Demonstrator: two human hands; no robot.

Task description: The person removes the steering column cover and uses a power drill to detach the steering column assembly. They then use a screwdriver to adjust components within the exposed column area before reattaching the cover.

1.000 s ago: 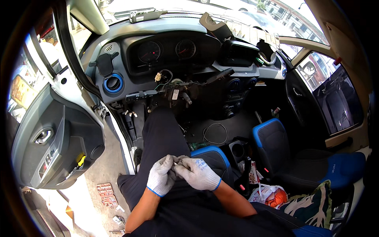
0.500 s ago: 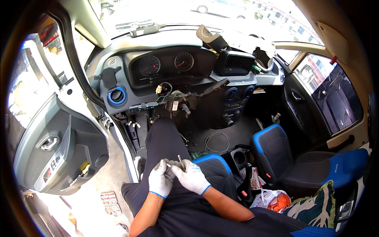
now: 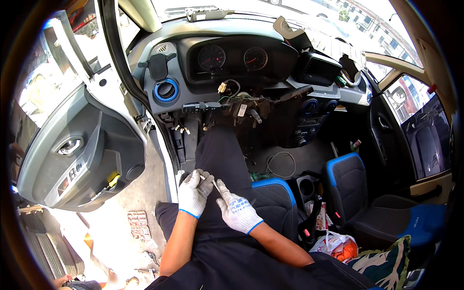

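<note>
The thin metal piece (image 3: pixel 215 184) is at the fingertips of the right hand, above the dark trouser leg (image 3: pixel 221 150); its exact kind is too small to tell. The right hand (image 3: pixel 238 211), gloved, seems to pinch it narrowly between thumb and finger; the left hand (image 3: pixel 193 194), also gloved, has its fingers bent just beside it, but whether they hold something I cannot tell. In my judgement, the step in hand is fine handling of this piece; the next move calls for a steady, light pinch. Farther away is the bare steering column (image 3: pixel 242 110), below the instrument cluster (image 3: pixel 232 60); at the left is the open door (image 3: pixel 96 159), and nearer, a red tool set (image 3: pixel 139 224); at the right are a blue-edged seat (image 3: pixel 275 199) and a plastic bag (image 3: pixel 328 244).
</note>
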